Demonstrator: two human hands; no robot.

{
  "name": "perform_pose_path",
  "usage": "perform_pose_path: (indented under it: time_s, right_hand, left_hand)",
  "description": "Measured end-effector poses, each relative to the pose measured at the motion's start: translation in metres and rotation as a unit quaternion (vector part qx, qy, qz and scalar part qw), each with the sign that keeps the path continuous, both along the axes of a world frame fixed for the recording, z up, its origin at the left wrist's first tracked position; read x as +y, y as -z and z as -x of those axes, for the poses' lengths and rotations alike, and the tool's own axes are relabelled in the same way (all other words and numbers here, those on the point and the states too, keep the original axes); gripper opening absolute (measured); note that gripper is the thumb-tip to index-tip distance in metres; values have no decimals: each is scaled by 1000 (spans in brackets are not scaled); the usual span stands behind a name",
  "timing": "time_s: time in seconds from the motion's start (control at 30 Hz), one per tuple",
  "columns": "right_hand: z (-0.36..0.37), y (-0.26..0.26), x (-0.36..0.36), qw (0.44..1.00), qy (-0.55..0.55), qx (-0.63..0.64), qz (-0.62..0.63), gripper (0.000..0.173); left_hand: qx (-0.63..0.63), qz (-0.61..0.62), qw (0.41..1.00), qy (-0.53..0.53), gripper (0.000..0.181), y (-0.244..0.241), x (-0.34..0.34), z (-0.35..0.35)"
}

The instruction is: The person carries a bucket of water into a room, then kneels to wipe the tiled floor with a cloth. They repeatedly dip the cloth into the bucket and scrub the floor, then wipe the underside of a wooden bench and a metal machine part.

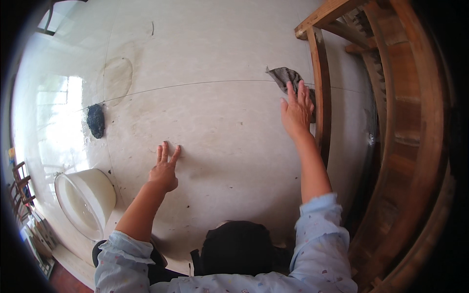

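Note:
My right hand (298, 110) rests on a grey cloth (287, 75) beside the wooden frame's lower rail, its fingers spread a little on the fabric. Part of the cloth is covered by the hand. On the left, my left hand (165, 168) touches the pale tiled floor (227, 121) with its fingertips, fingers apart and nothing in it. A dark scouring pad or wad of mesh (96, 121) lies on the floor farther left. Closer to me stands a white bucket (104, 188) with liquid inside.
Wooden furniture (322, 95) with rails and legs borders the right side. Brownish stains (119, 75) and dark specks mark the floor. Chairs (23, 183) and several stacked items (38, 234) appear at the far left. Window light glares off the wet-looking floor there.

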State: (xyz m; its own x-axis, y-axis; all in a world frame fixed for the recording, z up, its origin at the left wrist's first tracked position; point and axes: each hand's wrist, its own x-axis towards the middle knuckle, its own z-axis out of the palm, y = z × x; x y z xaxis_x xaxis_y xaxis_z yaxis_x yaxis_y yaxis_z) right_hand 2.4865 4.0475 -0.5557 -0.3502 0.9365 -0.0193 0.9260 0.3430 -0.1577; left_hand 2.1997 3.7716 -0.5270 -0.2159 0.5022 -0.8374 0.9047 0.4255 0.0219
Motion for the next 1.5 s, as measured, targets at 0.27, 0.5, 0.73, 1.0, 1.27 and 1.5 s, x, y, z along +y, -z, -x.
perform_pose_path:
  time_s: [0.27, 0.5, 0.73, 1.0, 1.27, 1.5]
  right_hand:
    - [43, 75, 19, 988, 138, -25, -58, 47]
    - [122, 74, -105, 994, -98, 27, -32, 34]
    - [99, 52, -263, 937, -293, 170, 90, 28]
    - [67, -14, -214, 823, -118, 432, 349, 24]
    - [2, 67, -126, 947, -100, 283, 113, 46]
    - [57, 63, -325, 947, -276, 149, 73, 66]
  left_hand:
    - [-7, -27, 1000, -2, 98, 5, -4, -3]
    - [-5, -10, 1000, 2, 99, 4, -4, 1]
    - [-28, -31, 999, -7, 95, 3, -8, 8]
    - [-121, -98, 986, -68, 88, -12, -37, 47]
    - [-207, -174, 961, -63, 84, -69, -91, 62]
    - [-237, -186, 930, -209, 76, -136, -161, 114]
